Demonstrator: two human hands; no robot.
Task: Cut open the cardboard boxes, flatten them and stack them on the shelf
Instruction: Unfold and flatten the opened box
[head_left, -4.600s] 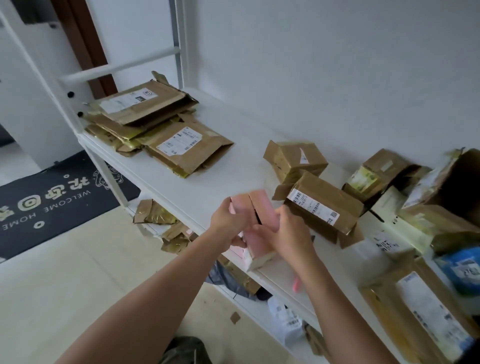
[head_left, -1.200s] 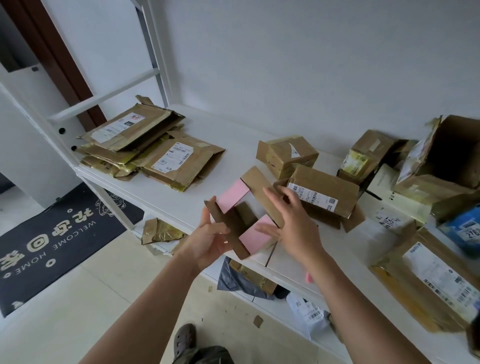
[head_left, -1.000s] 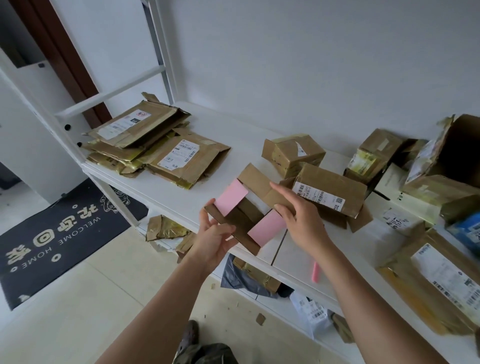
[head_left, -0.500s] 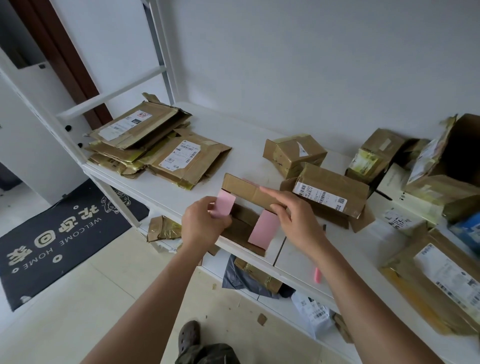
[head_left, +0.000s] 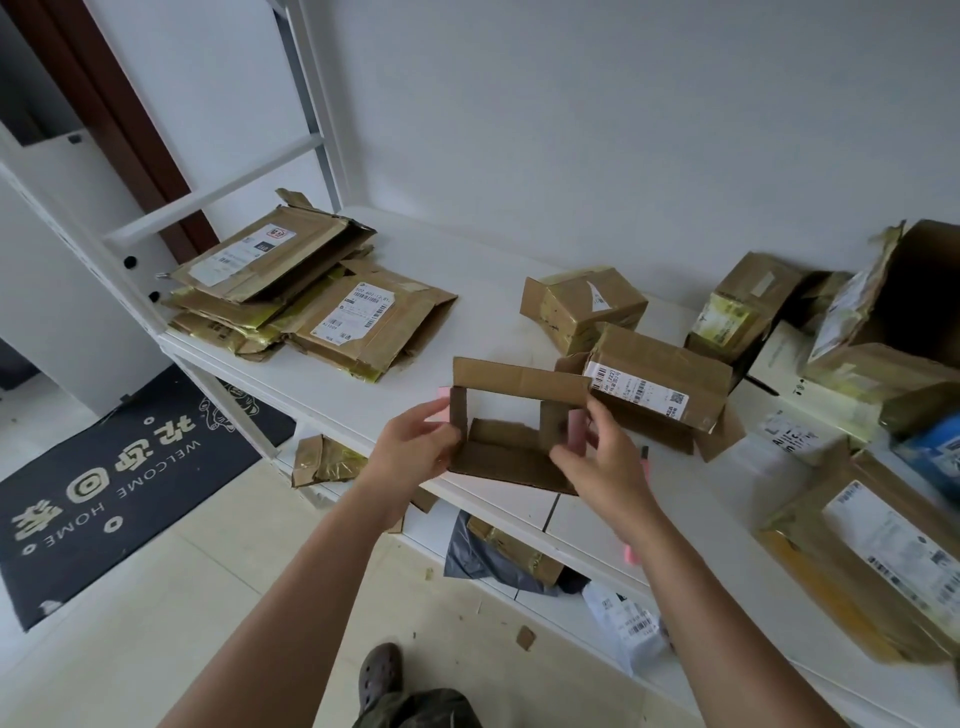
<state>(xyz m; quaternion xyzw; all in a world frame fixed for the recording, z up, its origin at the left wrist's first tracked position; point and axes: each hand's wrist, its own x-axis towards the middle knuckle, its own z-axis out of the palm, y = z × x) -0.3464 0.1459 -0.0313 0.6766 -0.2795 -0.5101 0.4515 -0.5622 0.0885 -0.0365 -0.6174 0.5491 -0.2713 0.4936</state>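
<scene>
Roughly midway: flat stack sits at the shelf left end, left hand and right hand grip the opened pink box at the front edge, several sealed boxes remain.

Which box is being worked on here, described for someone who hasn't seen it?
On the white shelf, find the front edge between the flattened pile and the taped boxes. The opened box sits between both hands. Alone there, it is pink outside, bare brown inside, with no label.
</scene>
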